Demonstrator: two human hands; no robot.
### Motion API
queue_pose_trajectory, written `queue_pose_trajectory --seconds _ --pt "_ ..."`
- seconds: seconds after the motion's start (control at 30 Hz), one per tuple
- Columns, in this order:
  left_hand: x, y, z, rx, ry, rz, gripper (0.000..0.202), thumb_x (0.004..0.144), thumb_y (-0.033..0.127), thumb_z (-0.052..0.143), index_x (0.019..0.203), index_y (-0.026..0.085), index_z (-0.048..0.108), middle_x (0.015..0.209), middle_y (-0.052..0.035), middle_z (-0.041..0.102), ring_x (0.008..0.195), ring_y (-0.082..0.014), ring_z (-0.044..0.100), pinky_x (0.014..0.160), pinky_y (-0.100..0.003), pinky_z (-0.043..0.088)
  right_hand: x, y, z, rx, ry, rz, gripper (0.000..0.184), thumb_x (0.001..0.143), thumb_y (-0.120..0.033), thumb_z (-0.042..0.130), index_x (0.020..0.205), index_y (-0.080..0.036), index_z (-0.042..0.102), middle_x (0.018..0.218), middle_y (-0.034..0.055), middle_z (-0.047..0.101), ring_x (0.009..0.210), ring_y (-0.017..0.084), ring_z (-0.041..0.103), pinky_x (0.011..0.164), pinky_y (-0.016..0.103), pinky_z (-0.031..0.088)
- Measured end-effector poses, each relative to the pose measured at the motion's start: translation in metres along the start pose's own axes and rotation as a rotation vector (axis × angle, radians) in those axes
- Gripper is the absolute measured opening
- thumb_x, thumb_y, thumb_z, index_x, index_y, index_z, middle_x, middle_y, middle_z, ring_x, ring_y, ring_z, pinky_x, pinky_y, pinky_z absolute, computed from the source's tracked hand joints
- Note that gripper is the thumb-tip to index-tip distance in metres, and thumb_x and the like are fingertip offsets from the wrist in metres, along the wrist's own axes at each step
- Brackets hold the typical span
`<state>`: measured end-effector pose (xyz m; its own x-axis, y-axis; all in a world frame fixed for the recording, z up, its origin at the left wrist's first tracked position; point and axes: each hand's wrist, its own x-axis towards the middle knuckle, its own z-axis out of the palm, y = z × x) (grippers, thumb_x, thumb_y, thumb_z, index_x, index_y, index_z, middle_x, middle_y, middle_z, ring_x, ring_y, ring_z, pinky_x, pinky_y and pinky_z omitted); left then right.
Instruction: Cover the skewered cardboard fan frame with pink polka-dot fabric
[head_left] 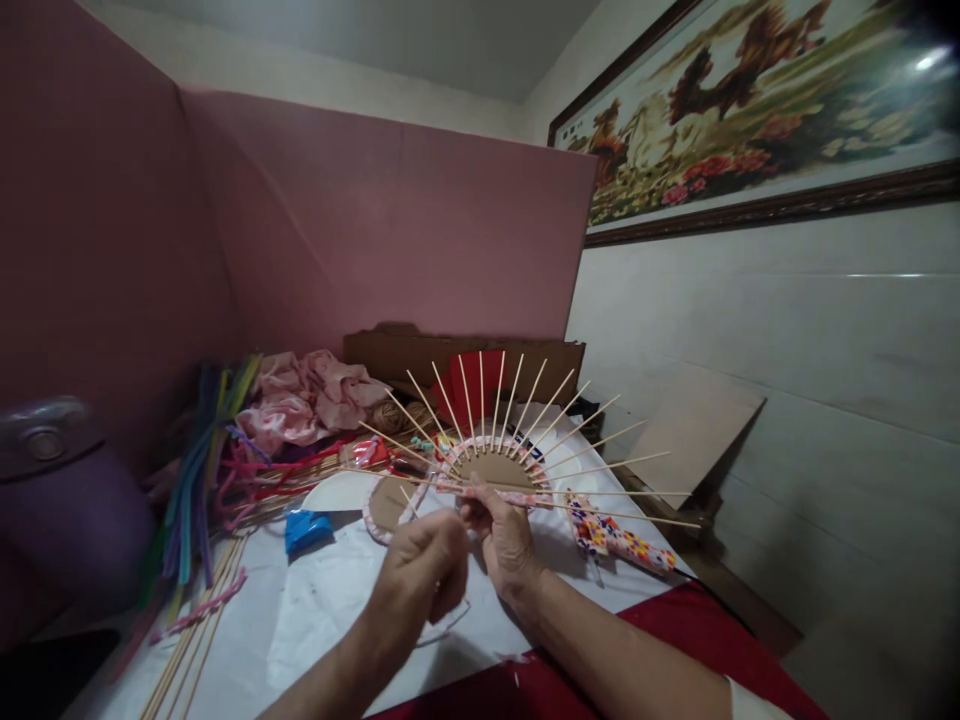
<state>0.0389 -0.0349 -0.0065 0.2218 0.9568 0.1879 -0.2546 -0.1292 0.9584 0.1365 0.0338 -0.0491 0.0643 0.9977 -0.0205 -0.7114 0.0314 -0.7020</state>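
A half-round cardboard piece (495,472) edged in pink wrapping stands over the table, with several thin wooden sticks (517,390) spreading from its curved rim like a fan. My right hand (506,535) grips its straight lower edge, thumb in front. Just left of it, my left hand (427,565) is closed in a fist. The end of a thin pale stick (409,502) shows above that fist and seems to be held in it; the rest is hidden. Behind the left hand lies a pink-edged cardboard round (386,505), partly covered.
On the white-covered table (247,620) lie a blue packet (307,532), loose sticks (187,640), coloured pipe cleaners (199,470), crumpled pink cloth (311,400) and a flower-patterned piece (622,540). Red cloth (660,640) covers the near right. A purple container (67,500) stands left.
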Motion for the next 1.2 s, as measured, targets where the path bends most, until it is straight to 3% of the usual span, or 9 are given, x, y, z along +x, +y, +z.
queue_pose_trajectory --seconds 0.07,0.13,0.27,0.67,0.77,0.93,1.0,1.07,1.2 --pt "0.01 0.005 -0.013 0.063 0.156 0.115 0.039 0.082 0.047 0.051 0.058 0.017 0.047 0.034 0.0052 0.041 0.03 -0.004 0.028 0.034 -0.018 0.015 -0.002 0.0 0.001 -0.02 -0.018 -0.023 0.018 0.059 -0.026 0.075 0.059 -0.014 0.062 0.054 -0.001 0.06 0.046 0.009 0.049 0.045 0.021 0.041" --pt "0.021 0.009 -0.027 0.043 0.251 0.152 0.025 0.08 0.041 0.055 0.085 0.018 0.053 0.042 0.0061 0.051 0.029 -0.0057 0.034 0.031 -0.017 0.018 -0.004 0.0 0.003 -0.037 -0.029 -0.04 0.019 0.059 -0.027 0.076 0.06 -0.015 0.061 0.054 -0.0013 0.06 0.045 0.009 0.048 0.043 0.021 0.04" --pt "0.033 0.013 -0.043 0.079 0.343 0.155 0.042 0.076 0.04 0.059 0.108 0.017 0.044 0.051 0.005 0.06 0.024 -0.0077 0.038 0.026 -0.017 0.021 -0.011 0.0 0.005 -0.072 -0.079 -0.052 0.02 0.06 -0.028 0.076 0.064 -0.015 0.06 0.057 -0.0022 0.059 0.045 0.009 0.048 0.043 0.021 0.039" --pt "0.03 0.008 -0.041 0.233 0.366 0.109 0.025 0.073 0.04 0.061 0.07 0.016 0.055 0.037 0.0049 0.051 0.023 -0.0052 0.033 0.025 -0.016 0.018 -0.017 0.003 0.005 -0.147 -0.176 -0.07 0.021 0.063 -0.03 0.075 0.063 -0.015 0.06 0.056 -0.0021 0.059 0.045 0.009 0.049 0.043 0.022 0.036" --pt "0.018 0.01 -0.03 0.235 0.165 0.081 0.019 0.075 0.036 0.061 0.07 0.017 0.06 0.036 0.0067 0.046 0.026 -0.0046 0.032 0.028 -0.016 0.02 -0.015 0.001 0.005 -0.104 -0.142 -0.051 0.02 0.062 -0.03 0.075 0.061 -0.015 0.062 0.056 -0.0015 0.059 0.045 0.009 0.049 0.044 0.022 0.038" --pt "-0.017 0.019 0.001 0.182 -0.582 -0.456 0.006 0.068 0.023 0.068 0.065 0.017 0.067 0.048 0.0019 0.054 0.038 -0.0069 0.042 0.039 -0.02 0.031 -0.01 0.001 0.004 -0.081 -0.062 0.018 0.02 0.058 -0.029 0.077 0.055 -0.014 0.063 0.053 -0.001 0.06 0.045 0.008 0.048 0.042 0.021 0.037" --pt "-0.022 0.025 0.009 0.18 -0.689 -0.533 0.005 0.066 0.02 0.068 0.062 0.017 0.067 0.05 0.0016 0.055 0.039 -0.0067 0.041 0.039 -0.02 0.029 -0.01 0.002 0.003 -0.081 -0.056 0.01 0.021 0.056 -0.028 0.078 0.055 -0.014 0.062 0.053 -0.0012 0.06 0.044 0.008 0.048 0.042 0.021 0.038" --pt "-0.015 0.029 0.009 0.139 -0.516 -0.418 0.01 0.065 0.025 0.069 0.06 0.017 0.065 0.048 0.0013 0.056 0.038 -0.0074 0.042 0.038 -0.02 0.03 -0.01 0.002 0.003 -0.103 -0.051 0.007 0.021 0.057 -0.029 0.077 0.055 -0.015 0.062 0.051 -0.0012 0.059 0.044 0.009 0.049 0.042 0.022 0.039" --pt "0.015 0.032 -0.013 0.173 0.2 0.085 0.024 0.069 0.036 0.068 0.059 0.016 0.057 0.04 0.0023 0.053 0.035 -0.0078 0.045 0.034 -0.018 0.03 -0.013 0.003 0.005 -0.145 -0.111 -0.065 0.019 0.063 -0.03 0.074 0.06 -0.015 0.062 0.053 -0.0019 0.058 0.043 0.009 0.048 0.041 0.021 0.037"
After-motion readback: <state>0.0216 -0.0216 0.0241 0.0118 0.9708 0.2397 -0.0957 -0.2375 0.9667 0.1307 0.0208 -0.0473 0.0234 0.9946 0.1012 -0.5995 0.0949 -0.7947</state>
